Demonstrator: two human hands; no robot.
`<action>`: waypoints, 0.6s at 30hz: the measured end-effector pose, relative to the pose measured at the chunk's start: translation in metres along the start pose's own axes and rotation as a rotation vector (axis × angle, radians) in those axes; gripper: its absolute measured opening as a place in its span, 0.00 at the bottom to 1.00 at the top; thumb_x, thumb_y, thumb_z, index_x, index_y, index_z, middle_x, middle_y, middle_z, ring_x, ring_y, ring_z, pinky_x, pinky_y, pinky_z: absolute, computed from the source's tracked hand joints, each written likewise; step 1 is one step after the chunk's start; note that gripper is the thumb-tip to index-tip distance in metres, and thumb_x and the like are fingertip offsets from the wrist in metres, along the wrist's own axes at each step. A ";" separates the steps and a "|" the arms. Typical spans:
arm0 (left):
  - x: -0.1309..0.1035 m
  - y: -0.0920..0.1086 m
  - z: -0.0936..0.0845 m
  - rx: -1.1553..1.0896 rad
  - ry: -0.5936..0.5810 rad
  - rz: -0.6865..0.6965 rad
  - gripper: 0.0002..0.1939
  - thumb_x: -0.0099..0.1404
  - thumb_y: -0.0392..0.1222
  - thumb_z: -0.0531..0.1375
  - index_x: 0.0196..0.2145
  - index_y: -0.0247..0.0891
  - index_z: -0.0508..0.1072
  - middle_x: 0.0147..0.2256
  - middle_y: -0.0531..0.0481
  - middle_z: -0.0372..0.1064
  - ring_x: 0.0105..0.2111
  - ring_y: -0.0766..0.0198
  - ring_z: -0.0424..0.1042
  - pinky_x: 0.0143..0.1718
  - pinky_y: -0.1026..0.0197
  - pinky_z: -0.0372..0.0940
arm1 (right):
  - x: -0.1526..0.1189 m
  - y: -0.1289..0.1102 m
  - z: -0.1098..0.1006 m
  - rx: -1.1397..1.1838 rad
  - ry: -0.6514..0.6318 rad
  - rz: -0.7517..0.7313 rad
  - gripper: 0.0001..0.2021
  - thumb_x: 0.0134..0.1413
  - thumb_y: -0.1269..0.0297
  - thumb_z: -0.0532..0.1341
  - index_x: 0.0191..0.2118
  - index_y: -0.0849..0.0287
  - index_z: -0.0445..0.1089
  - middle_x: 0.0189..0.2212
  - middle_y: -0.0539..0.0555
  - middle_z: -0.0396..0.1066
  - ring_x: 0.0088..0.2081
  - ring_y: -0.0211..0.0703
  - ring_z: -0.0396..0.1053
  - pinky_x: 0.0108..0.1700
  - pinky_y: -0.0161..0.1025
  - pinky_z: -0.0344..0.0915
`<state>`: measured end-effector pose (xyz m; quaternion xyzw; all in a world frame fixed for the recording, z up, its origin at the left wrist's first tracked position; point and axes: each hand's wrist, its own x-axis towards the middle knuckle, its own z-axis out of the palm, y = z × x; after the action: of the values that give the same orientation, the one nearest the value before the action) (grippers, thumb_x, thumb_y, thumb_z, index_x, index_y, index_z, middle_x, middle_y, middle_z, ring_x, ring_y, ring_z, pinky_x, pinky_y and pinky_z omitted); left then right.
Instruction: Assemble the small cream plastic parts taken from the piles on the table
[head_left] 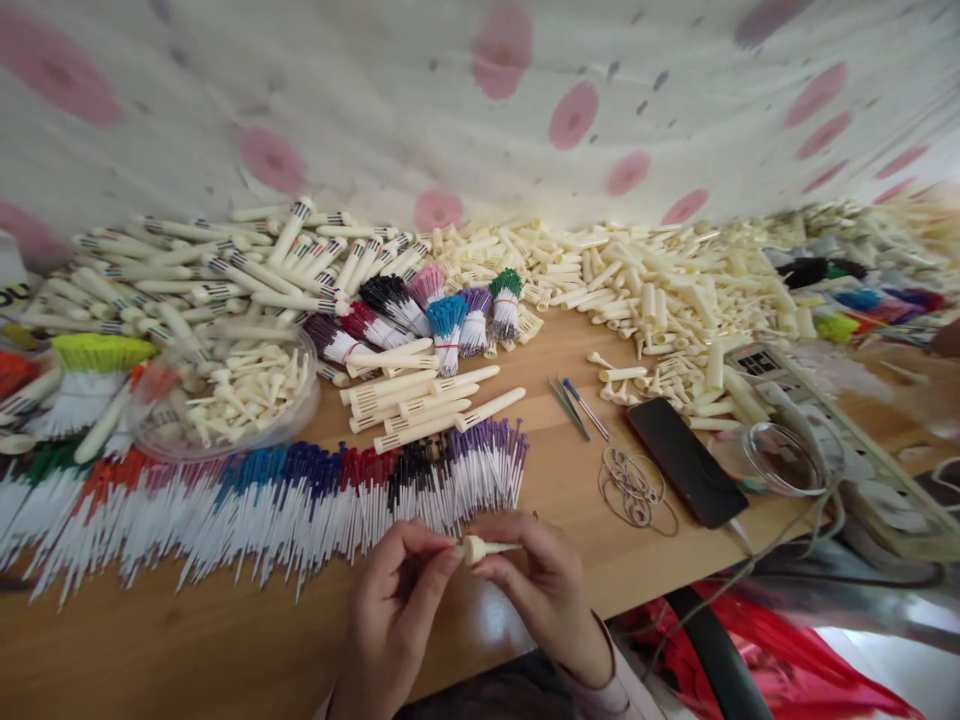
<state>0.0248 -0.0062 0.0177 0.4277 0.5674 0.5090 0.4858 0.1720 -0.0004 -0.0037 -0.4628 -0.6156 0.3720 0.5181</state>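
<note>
Between my two hands, over the table's front edge, is a small cream plastic pen part [475, 549] with a wide round head and a thin stem. My right hand [544, 585] pinches its stem between thumb and fingers. The thumb and forefinger of my left hand [405, 600] close at the head end; whether they grip the part or something tiny beside it is hidden. Just beyond lies a long row of pen refills [330, 510], white with coloured tips. Several cream pen barrels [420, 400] with slotted ends rest behind the row.
A clear plastic bowl [311, 400] holds more cream parts. Banded refill bundles [448, 330] stand before heaps of pens [225, 260] and barrels [637, 270]. Tweezers [568, 408], a small screwdriver [585, 408], rubber bands [634, 490], a phone [686, 462] and a power strip [862, 460] lie right.
</note>
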 end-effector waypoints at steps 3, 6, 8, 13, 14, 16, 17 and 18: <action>0.001 -0.004 -0.005 0.059 -0.090 0.051 0.11 0.62 0.46 0.64 0.26 0.39 0.75 0.22 0.55 0.67 0.22 0.67 0.65 0.24 0.68 0.61 | 0.000 0.001 -0.002 -0.057 -0.058 0.017 0.12 0.62 0.53 0.62 0.35 0.57 0.74 0.28 0.53 0.77 0.29 0.41 0.74 0.33 0.34 0.68; 0.004 -0.008 -0.010 0.116 -0.186 0.081 0.08 0.64 0.43 0.62 0.29 0.39 0.76 0.24 0.53 0.70 0.23 0.66 0.68 0.25 0.67 0.63 | -0.003 0.001 -0.005 -0.124 -0.154 0.050 0.20 0.68 0.54 0.54 0.27 0.57 0.70 0.21 0.50 0.70 0.23 0.38 0.67 0.28 0.34 0.62; 0.005 -0.009 -0.012 0.127 -0.196 0.100 0.08 0.65 0.42 0.61 0.29 0.39 0.75 0.24 0.53 0.71 0.24 0.66 0.69 0.25 0.68 0.64 | -0.005 -0.002 -0.008 -0.102 -0.201 0.080 0.16 0.68 0.54 0.54 0.32 0.57 0.69 0.24 0.51 0.70 0.26 0.39 0.67 0.29 0.34 0.62; 0.005 -0.011 -0.013 0.136 -0.187 0.120 0.07 0.66 0.42 0.62 0.30 0.39 0.75 0.25 0.53 0.71 0.25 0.66 0.70 0.26 0.68 0.64 | -0.013 -0.005 -0.009 0.054 -0.165 0.183 0.05 0.67 0.60 0.56 0.42 0.55 0.64 0.33 0.52 0.69 0.30 0.39 0.68 0.31 0.34 0.65; 0.004 -0.012 -0.013 0.130 -0.195 0.119 0.07 0.66 0.42 0.62 0.30 0.39 0.75 0.25 0.53 0.71 0.25 0.67 0.70 0.26 0.68 0.64 | -0.014 -0.005 -0.008 0.074 -0.154 0.210 0.05 0.68 0.61 0.55 0.40 0.55 0.64 0.29 0.50 0.67 0.26 0.37 0.65 0.28 0.33 0.62; 0.004 -0.012 -0.014 0.110 -0.195 0.117 0.06 0.66 0.41 0.61 0.31 0.39 0.75 0.26 0.54 0.71 0.25 0.67 0.69 0.26 0.68 0.64 | -0.015 -0.004 -0.007 0.108 -0.160 0.262 0.08 0.69 0.60 0.54 0.38 0.55 0.64 0.21 0.45 0.62 0.20 0.35 0.60 0.23 0.32 0.57; 0.004 -0.012 -0.014 0.101 -0.189 0.116 0.06 0.66 0.41 0.61 0.31 0.39 0.75 0.26 0.54 0.71 0.25 0.68 0.69 0.26 0.68 0.64 | -0.015 -0.004 -0.006 0.116 -0.180 0.276 0.08 0.69 0.59 0.53 0.38 0.55 0.65 0.19 0.44 0.60 0.19 0.35 0.59 0.22 0.32 0.56; 0.004 -0.012 -0.015 0.096 -0.184 0.116 0.06 0.66 0.41 0.61 0.31 0.39 0.74 0.26 0.54 0.71 0.26 0.68 0.69 0.27 0.68 0.64 | -0.014 -0.004 -0.006 0.113 -0.203 0.281 0.09 0.69 0.57 0.54 0.40 0.55 0.65 0.19 0.44 0.60 0.19 0.35 0.59 0.22 0.32 0.56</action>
<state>0.0097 -0.0057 0.0051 0.5276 0.5182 0.4672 0.4846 0.1778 -0.0151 -0.0033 -0.4745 -0.5723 0.5193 0.4215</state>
